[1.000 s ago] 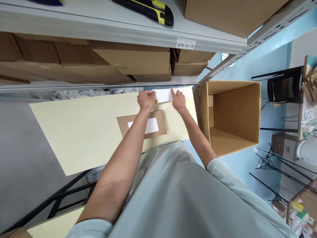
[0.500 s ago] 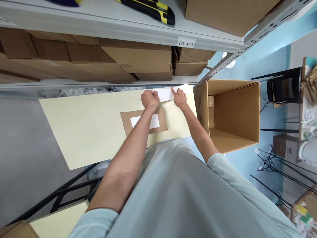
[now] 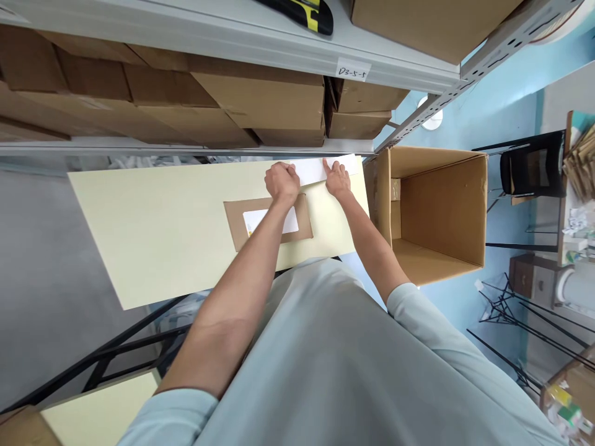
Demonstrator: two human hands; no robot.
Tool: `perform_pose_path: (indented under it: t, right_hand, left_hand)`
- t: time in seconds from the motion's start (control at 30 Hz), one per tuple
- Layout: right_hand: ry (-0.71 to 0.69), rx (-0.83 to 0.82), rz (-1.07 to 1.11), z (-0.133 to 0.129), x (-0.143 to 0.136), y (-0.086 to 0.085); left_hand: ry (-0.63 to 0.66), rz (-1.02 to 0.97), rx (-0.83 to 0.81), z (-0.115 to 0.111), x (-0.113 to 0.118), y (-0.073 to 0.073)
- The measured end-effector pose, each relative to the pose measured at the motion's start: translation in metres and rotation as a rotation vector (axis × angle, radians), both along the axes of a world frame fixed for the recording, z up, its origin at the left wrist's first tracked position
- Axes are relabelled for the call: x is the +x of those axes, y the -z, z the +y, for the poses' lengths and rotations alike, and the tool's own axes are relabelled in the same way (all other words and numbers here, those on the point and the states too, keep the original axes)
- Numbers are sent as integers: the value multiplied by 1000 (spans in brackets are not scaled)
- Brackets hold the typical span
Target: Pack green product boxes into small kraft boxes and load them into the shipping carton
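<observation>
On the far edge of the pale yellow table (image 3: 162,229) lies a white paper strip (image 3: 310,171). My left hand (image 3: 282,183) is closed at the strip's left end, with fingers curled in; what it grips is too small to make out. Toward the strip's right end, my right hand (image 3: 338,178) rests on the paper, index finger stretched out and the other fingers apart. A flat brown cardboard piece (image 3: 304,222) with a white label (image 3: 290,222) sits nearer to me, partly covered by my left forearm.
An open cardboard box (image 3: 441,210) stands right of the table. Beyond the far edge, a metal shelf (image 3: 279,52) holds brown boxes (image 3: 274,93) and a black and yellow cutter (image 3: 312,13). A black chair (image 3: 532,164) is at the far right.
The view has shifted slightly. Both hands remain at the white strip, and a yellow mark that showed beside my left hand is no longer visible there.
</observation>
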State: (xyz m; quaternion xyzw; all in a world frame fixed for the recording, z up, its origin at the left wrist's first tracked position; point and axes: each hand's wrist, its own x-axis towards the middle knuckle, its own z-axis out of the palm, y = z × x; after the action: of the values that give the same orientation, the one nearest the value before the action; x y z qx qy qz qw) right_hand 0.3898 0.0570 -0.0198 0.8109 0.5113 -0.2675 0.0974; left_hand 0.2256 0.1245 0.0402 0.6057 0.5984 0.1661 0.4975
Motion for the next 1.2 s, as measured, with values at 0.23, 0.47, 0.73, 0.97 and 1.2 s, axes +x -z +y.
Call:
perform_pose_path:
  t: [0.23,0.47,0.73,0.97,1.2]
  right_hand:
    - [5,6,34,-2,3,-3]
    - [121,25,183,-3,2,-43]
    - [-90,379,1037,-73,-63,-142]
    - [83,404,1086,-107,-110,-212]
    - [366,801,970,-119,-137,-253]
  left_hand:
    - [-125,32,139,-5,-53,-52]
    - [-150,-231,-102,-68,-150,-111]
    - [117,-307,-65,-101,-194,-131]
    - [-58,-562,-116,-100,-176,-153]
    - [-21,-749,-154,-153,-174,-176]
